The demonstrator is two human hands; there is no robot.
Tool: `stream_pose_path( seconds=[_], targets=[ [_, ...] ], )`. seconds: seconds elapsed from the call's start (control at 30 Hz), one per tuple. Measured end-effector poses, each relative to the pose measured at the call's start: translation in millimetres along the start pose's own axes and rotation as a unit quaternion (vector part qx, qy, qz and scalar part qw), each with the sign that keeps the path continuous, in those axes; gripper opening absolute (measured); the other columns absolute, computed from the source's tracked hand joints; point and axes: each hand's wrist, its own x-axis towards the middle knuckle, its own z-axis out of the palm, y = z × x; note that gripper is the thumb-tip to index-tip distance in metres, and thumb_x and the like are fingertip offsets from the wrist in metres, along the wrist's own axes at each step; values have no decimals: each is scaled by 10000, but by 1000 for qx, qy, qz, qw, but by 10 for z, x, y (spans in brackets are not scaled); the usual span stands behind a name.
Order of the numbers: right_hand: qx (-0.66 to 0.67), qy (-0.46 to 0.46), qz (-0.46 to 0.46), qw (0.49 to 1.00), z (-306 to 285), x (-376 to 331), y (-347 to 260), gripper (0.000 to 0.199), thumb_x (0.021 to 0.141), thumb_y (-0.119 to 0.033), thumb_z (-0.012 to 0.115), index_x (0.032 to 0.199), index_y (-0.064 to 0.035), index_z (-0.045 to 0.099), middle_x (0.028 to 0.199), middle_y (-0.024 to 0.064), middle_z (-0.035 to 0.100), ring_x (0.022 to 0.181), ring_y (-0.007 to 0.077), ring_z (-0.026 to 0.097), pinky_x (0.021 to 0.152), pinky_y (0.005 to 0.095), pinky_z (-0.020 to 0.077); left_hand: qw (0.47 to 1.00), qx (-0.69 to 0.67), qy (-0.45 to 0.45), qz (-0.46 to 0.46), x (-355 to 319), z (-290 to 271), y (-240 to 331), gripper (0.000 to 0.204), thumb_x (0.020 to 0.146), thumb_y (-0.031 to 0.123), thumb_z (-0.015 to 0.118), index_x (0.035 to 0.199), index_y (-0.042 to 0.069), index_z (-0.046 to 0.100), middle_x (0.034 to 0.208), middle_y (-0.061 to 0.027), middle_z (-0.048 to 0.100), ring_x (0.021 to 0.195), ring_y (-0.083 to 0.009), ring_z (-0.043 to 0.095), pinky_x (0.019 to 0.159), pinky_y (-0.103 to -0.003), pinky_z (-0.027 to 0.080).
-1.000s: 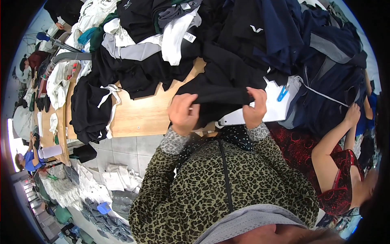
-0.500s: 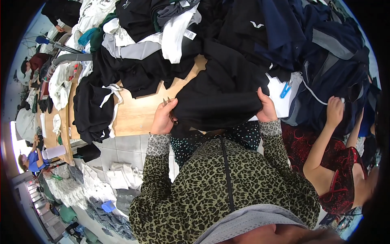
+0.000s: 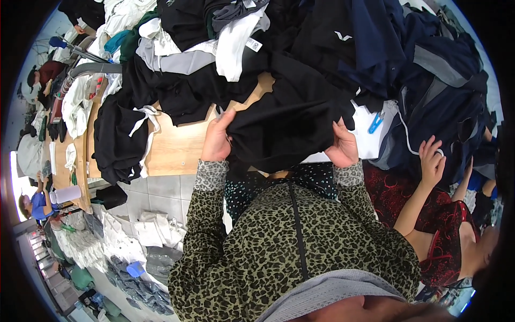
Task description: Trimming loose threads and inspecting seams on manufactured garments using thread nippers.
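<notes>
Left hand (image 3: 216,140) and right hand (image 3: 344,146) are closer together now, fingers pinching the black garment (image 3: 284,126) at its two sides.

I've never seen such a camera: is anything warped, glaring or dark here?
Head view: a person in blue tilts sideways at the left rim; head view: the bright opening there washes out; head view: the held black cloth shows little detail.

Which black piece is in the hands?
The black cloth spanning left hand and right hand; others, like the black bundle with white strips at left, lie ungripped.
</notes>
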Motion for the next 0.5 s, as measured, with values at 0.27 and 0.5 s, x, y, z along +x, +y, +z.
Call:
stream_pose_path(
  seconds=[0.27, 0.5],
  targets=[
    [19, 165, -26, 986, 128, 125, 38, 311, 912, -8, 439, 1203, -93, 508, 1151, 43, 569, 1043, 169, 554, 908, 321, 461, 864, 405, -162, 250, -258, 463, -278, 368, 713, 80, 739, 1056, 22, 619, 1105, -51, 541, 600, -40, 476, 567, -192, 419],
    [-4, 214, -16, 977, 40, 58, -15, 258, 865, 6, 524, 1116, -57, 513, 1049, 57, 576, 923, 159, 558, 848, 309, 485, 938, 215, -251, -109, -53, 622, -356, 169, 837, 124, 642, 960, 32, 574, 717, 53, 541, 536, -11, 440, 451, -149, 327]
  ],
)
